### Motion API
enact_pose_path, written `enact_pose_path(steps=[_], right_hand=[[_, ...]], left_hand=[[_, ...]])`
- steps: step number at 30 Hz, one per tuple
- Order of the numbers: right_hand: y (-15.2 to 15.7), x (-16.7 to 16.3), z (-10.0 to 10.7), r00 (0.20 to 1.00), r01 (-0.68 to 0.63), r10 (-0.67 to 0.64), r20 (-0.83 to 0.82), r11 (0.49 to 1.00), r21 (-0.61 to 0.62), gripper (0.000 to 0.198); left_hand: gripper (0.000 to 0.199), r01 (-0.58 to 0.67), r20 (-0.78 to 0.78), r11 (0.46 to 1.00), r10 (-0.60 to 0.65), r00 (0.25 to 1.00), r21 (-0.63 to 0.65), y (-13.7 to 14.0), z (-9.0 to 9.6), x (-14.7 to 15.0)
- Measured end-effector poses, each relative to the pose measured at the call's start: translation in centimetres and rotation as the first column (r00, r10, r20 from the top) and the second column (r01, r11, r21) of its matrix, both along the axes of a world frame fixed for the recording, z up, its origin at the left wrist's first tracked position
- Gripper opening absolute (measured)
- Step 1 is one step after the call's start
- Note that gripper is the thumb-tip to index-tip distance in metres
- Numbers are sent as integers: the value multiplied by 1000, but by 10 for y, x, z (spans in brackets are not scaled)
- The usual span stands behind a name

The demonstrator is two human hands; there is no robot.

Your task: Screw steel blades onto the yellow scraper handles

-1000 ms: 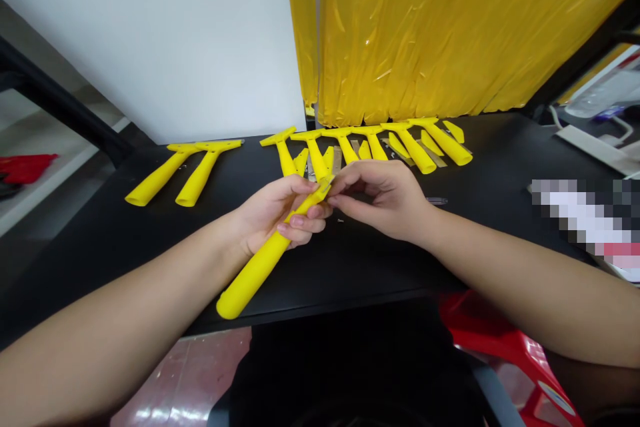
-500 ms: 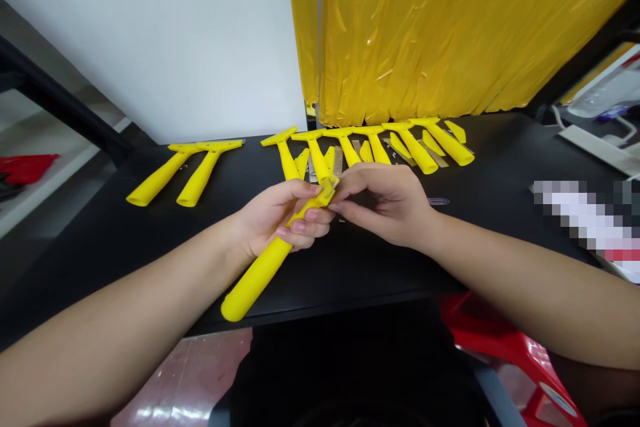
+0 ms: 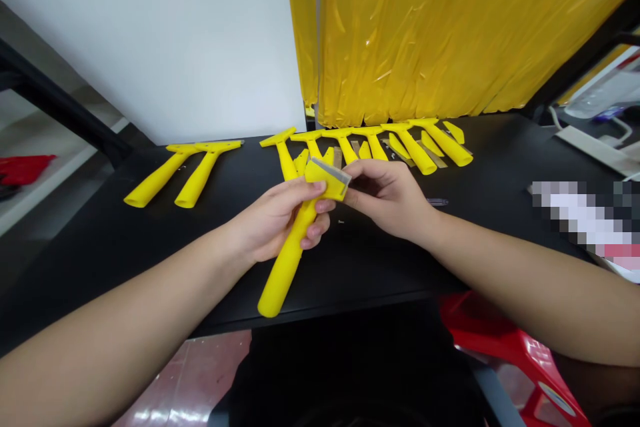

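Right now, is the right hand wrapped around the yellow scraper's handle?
No: the left hand grips the yellow scraper's handle near its head, while the right hand is at the blade's edge.

The right hand point(image 3: 393, 199) appears partly hidden, its fingers' ends behind the yellow tool point(image 3: 291, 251).

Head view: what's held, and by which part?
Left hand holds a yellow scraper where handle meets head; right hand is at its metal edge, hold unclear.
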State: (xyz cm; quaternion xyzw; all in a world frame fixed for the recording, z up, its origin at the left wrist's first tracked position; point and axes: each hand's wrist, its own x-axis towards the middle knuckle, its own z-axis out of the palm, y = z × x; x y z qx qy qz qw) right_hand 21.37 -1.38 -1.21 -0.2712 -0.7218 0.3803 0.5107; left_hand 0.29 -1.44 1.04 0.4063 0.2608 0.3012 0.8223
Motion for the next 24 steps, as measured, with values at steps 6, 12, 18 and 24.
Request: enact_pose_path(steps=[6,12,18,24], right_hand=[[2,1,-1,999,-40,39,-27,998,-43,24],[-1,2,-2,999,21,-22,24,1000,22,15],[-4,2,0,988,115,-131,86,977,178,10],[-4,-1,-1,999,-30,30,16,999,-16,19]], left_hand=[[21,-53,-35,998,54,998,31,-7,5,1],[24,-71,-53,997,72,996,27,-9,6,3],[18,-41,-32,997,39,999,-62,-7,2,2],[16,-5,-15,992,3,1000,-128,-3,1,2]])
